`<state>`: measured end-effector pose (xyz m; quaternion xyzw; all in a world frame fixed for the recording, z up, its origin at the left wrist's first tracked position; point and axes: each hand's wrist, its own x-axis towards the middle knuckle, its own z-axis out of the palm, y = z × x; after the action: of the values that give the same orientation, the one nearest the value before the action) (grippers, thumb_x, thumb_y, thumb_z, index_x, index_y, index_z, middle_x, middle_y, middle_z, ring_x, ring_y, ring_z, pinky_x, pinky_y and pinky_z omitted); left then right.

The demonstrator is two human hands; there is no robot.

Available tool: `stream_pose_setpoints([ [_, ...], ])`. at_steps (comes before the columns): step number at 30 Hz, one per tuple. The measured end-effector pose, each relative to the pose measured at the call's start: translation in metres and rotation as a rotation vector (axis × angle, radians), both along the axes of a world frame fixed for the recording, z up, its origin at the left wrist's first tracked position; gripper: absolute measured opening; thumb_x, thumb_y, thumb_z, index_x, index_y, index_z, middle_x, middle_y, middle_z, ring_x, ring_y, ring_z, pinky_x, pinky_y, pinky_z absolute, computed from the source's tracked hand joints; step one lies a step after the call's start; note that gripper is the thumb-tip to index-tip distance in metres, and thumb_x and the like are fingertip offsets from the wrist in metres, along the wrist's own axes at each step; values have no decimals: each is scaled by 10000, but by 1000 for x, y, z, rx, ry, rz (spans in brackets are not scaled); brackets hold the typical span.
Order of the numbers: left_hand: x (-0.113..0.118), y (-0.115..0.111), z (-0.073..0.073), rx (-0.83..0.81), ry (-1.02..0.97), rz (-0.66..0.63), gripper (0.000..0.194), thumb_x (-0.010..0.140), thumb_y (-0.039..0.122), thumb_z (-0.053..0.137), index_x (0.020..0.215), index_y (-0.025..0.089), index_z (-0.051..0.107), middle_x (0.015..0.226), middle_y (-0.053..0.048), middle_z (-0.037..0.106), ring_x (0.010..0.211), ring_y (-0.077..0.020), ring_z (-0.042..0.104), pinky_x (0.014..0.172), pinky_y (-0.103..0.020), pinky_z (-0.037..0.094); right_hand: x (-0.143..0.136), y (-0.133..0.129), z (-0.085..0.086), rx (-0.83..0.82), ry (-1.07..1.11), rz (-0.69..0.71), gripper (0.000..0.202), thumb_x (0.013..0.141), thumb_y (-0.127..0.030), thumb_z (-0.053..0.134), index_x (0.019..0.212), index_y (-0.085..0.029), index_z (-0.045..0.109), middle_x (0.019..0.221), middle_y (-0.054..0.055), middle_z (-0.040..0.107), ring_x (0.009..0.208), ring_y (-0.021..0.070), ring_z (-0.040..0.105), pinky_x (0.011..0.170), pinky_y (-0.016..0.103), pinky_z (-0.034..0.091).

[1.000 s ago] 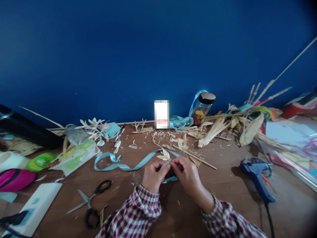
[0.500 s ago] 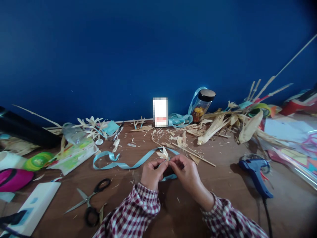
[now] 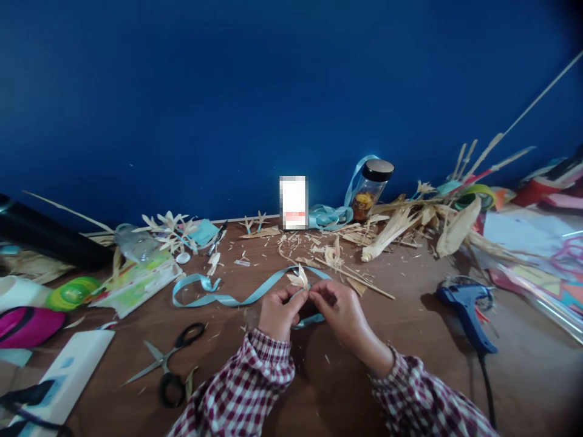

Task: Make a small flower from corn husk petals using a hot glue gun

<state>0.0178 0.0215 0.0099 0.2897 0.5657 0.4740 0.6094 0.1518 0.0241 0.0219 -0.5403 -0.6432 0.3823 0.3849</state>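
Between my hands stands a small cream husk flower [image 3: 299, 277], its pointed petals facing up. My left hand [image 3: 279, 311] is closed, thumb and fingers pinching the flower at its base. Close beside it, my right hand [image 3: 340, 312] is closed in a pinch at the same base, where the light blue ribbon [image 3: 252, 295] meets the fingers. The ribbon curls across the table to the left, arches behind the flower, and shows again below the hands. The fingertips hide the flower's stem and the exact grip on the ribbon.
Black-handled scissors [image 3: 166, 362] lie spread at left, near a white power strip [image 3: 77, 376]. A blue glue gun [image 3: 469, 312] rests at right. Behind are husk scraps [image 3: 334, 252], a lidded jar [image 3: 370, 191], corn husks [image 3: 392, 233] and more husk flowers [image 3: 168, 230].
Both hands stay at the flower, with only small finger movements. The right fingers have shifted slightly at its base. The whole view has moved a little.
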Motion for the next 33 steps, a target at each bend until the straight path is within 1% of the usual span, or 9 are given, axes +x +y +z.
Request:
stream_pose_setpoints([
  [4,-1,1,1,4,48,13,282,565,382,732,574,123,619,396,72,396,302,-17,270,324,-182,150,-1,-1,1,5,-4,23,97,784,-228,556,771,-167,630,651,11,657,576,136,583,531,218,448],
  [8,-3,2,4,-4,65,37,296,547,392,737,600,117,644,391,68,406,301,-19,272,322,-182,155,-1,-2,2,3,20,38,111,799,-239,542,812,-172,629,672,14,659,581,134,589,528,216,459],
  [12,-4,0,6,13,44,41,321,529,424,748,604,130,641,395,72,408,309,-21,274,322,-177,163,-2,-1,0,20,99,7,166,825,-236,511,944,-180,612,797,39,681,682,151,624,594,235,491],
  [14,-4,-1,7,22,26,31,328,526,434,749,594,130,643,386,78,387,310,-17,255,323,-174,155,-3,0,-3,-12,168,28,199,828,-232,505,990,-178,608,860,54,688,739,161,637,639,249,505],
  [18,-2,-3,6,15,31,26,317,522,417,754,592,125,654,386,77,391,306,-10,253,322,-167,160,-4,1,-10,-93,271,57,177,816,-256,517,906,-161,636,810,51,691,724,170,637,636,262,508],
  [25,-1,-3,9,26,86,17,294,542,385,747,615,116,656,344,86,355,283,-26,278,311,-171,174,-6,1,-13,-143,356,-3,142,770,-267,578,809,-148,646,701,31,669,643,155,612,603,258,490],
  [29,0,-3,11,14,128,26,276,562,372,726,596,110,644,350,77,365,284,-28,278,312,-177,171,-6,-2,-12,-68,269,-35,144,794,-259,558,830,-158,654,725,37,675,655,158,614,595,255,487],
  [31,1,-3,11,10,134,37,266,570,363,714,581,109,635,353,79,357,285,-25,267,312,-175,159,-6,-4,-10,23,171,-39,136,806,-234,548,839,-169,662,760,42,678,687,164,618,616,263,489],
  [33,1,-3,11,12,136,50,257,569,356,708,566,113,624,353,84,348,287,-24,261,313,-173,155,-5,-5,-9,158,79,-17,136,815,-199,540,852,-183,670,791,47,679,726,170,619,654,278,492],
])
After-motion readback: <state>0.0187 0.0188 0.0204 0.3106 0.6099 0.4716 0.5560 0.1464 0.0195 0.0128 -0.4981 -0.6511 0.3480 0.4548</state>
